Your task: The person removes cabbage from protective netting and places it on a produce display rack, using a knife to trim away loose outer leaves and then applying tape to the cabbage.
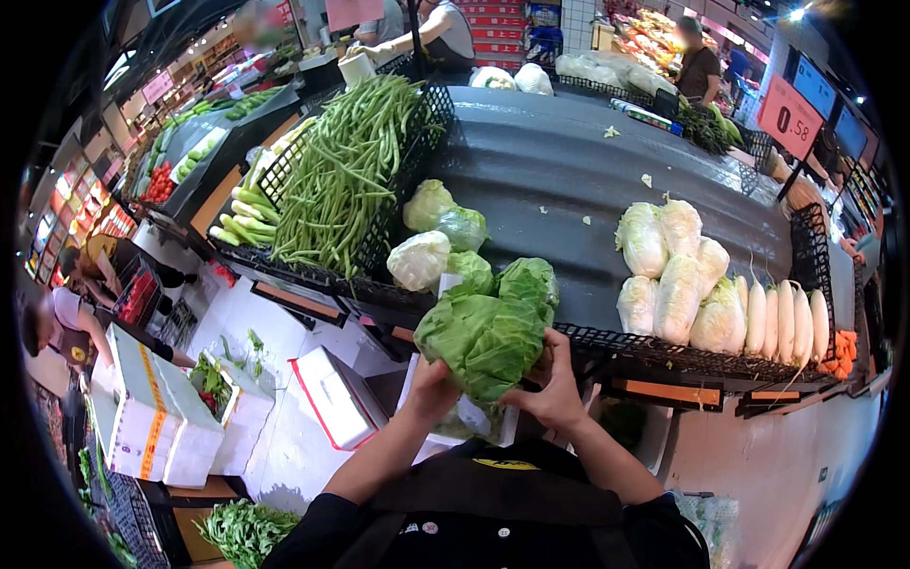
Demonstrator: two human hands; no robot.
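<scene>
Between my two hands is a large green cabbage point(483, 332) with loose outer leaves, held up in front of my chest at the near edge of the display. My left hand point(433, 391) grips its lower left side. On its lower right, my right hand point(552, 387) has its fingers curled against the leaves. Some fingertips are hidden by the cabbage. Just beyond it, pale round cabbages point(419, 261) lie on the dark ridged display shelf point(540, 152). Below the cabbage, part of an open white box point(507, 427) shows.
A black crate of green beans point(346, 171) stands left on the display. Napa cabbages point(678, 284), white radishes point(787, 318) and carrots point(841, 356) line the right front edge. White foam boxes point(156, 412) stand at the left, near a bending co-worker point(71, 327).
</scene>
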